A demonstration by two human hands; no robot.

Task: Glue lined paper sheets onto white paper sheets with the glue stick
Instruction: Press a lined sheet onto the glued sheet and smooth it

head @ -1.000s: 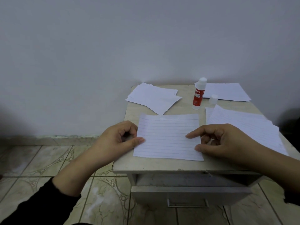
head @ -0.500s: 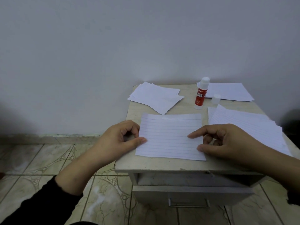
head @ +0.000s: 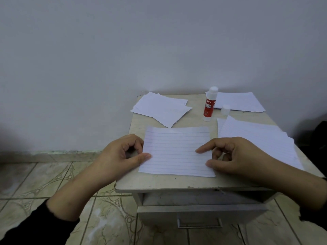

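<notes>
A: Head view, item one?
B: We log one lined paper sheet [head: 177, 151] flat at the near centre of the small table [head: 177, 183]. Our left hand [head: 120, 156] presses its left edge with the thumb, fingers curled. Our right hand [head: 233, 156] rests forefinger and thumb on its right edge.
A: Further stock?
B: Glue stick [head: 208, 105] upright at far centre, its cap [head: 225, 109] just beside. White sheets [head: 161, 110] far left, more [head: 238, 101] far right, lined sheets [head: 256, 140] right.
</notes>
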